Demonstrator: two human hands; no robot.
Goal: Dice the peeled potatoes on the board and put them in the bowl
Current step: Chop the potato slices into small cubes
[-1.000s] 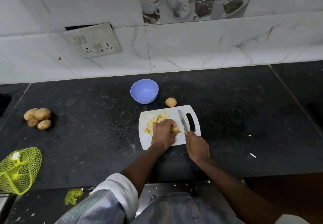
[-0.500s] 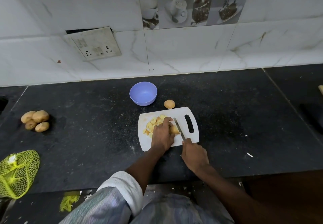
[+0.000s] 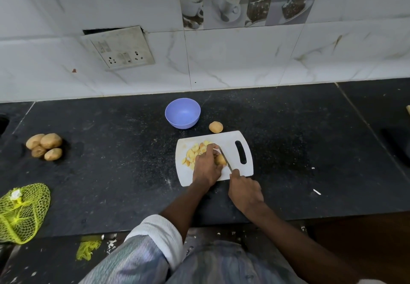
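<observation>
1. Potato piece (image 3: pixel 220 159) is lying on the cutting board (image 3: pixel 230 138), left hand (image 3: pixel 206 165) curling over it.
2. Right hand (image 3: pixel 245 191) is gripping the knife (image 3: pixel 225 158), blade resting against the piece.
3. Risk: fingertips are sitting just beside the blade; a slip could nick them.
4. Knife handle and fingertips are being hidden; bowl (image 3: pixel 182 113) contents are unclear.

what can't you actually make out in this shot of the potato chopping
Head view, the only one:
- Knife handle: wrapped inside the right hand.
- Potato piece being cut: mostly covered by the left hand, so its size is unclear.
- Diced pieces on the cutting board: partly under that hand; no count possible.
- Yellow mesh bag: cut off by the left edge.
- Dark object at far right: too dark to identify.
</observation>
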